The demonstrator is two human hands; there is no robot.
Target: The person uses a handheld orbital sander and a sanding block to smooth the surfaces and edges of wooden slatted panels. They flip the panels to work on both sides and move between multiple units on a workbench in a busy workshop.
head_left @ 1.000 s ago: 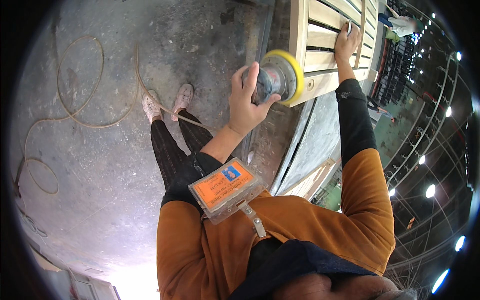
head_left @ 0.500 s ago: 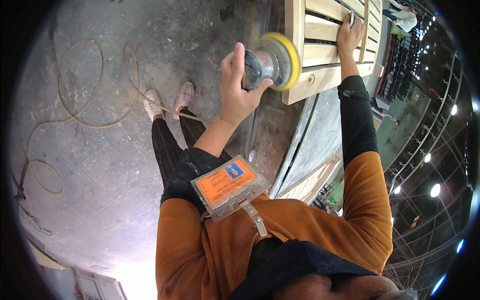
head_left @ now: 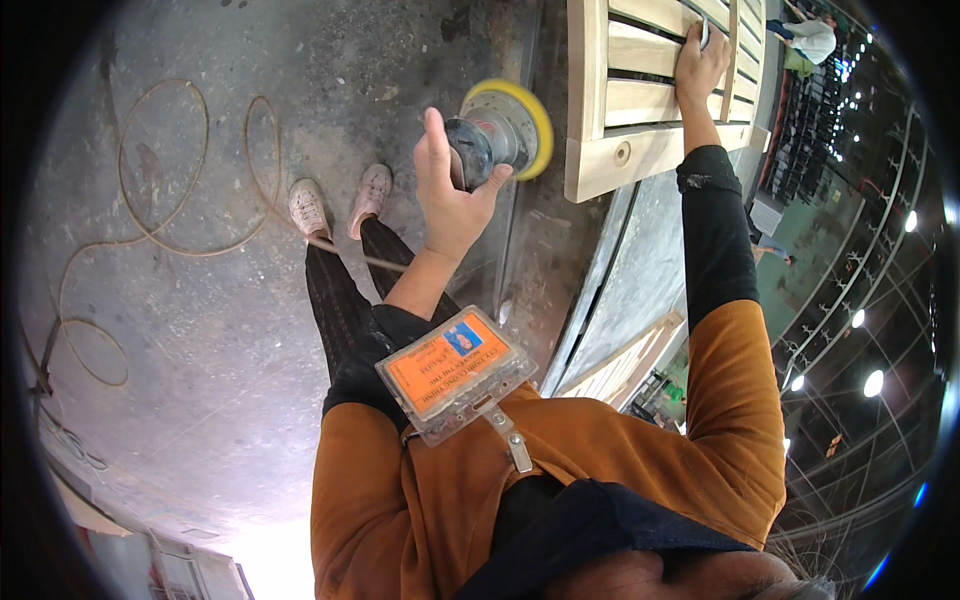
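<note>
My left hand [head_left: 455, 200] is wrapped round a grey and black disc sander [head_left: 492, 137] with a yellow-edged pad [head_left: 543, 125]. The pad faces right, a short way off the near left corner of a pale slatted wooden panel [head_left: 650, 147]. My right hand [head_left: 702, 72] rests on the panel's slats with its fingers curled. A small pale piece [head_left: 704, 34] shows at those fingers; its kind is not clear. A round hole or plug [head_left: 623, 152] marks the panel's near rail.
A thin tan hose [head_left: 207, 130] lies in loops on the concrete floor and runs past my shoes [head_left: 310, 208] behind my left forearm. Below the panel stands a grey-topped table [head_left: 640, 240]. Another slatted wooden piece [head_left: 625, 360] lies nearer me. A person [head_left: 812, 42] is at the far right.
My left hand has drawn the sander leftward, away from the panel's corner, leaving a gap. The hose by my feet has shifted slightly. My right hand stays on the slats.
</note>
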